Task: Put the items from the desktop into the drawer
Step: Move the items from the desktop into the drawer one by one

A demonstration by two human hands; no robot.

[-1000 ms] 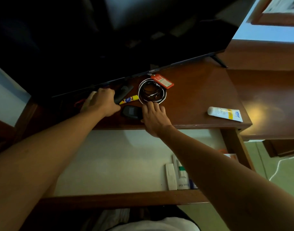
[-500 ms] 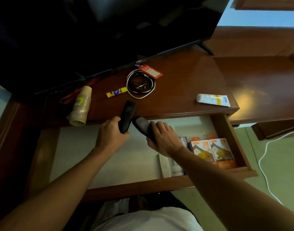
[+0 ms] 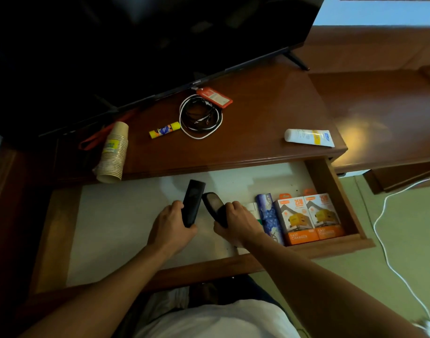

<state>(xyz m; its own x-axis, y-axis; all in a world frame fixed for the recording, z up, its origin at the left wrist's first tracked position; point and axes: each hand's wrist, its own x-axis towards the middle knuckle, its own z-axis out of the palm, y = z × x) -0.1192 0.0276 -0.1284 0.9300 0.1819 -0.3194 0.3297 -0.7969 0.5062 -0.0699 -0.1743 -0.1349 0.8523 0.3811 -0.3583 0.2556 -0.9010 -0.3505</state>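
My left hand grips a long black remote over the middle of the open drawer. Beside it, my right hand holds a dark oval device, tilted, close to the remote. On the wooden desktop lie a stack of paper cups, a yellow glue stick, a coil of cables with an orange tag, and a white tube.
A large dark TV stands at the back of the desk. The drawer's right end holds two orange charger boxes and a blue box. A white cable runs over the floor at right.
Both hands have lifted the remote and the oval device off the desktop and brought them down and towards me into the drawer. My view has tilted down.
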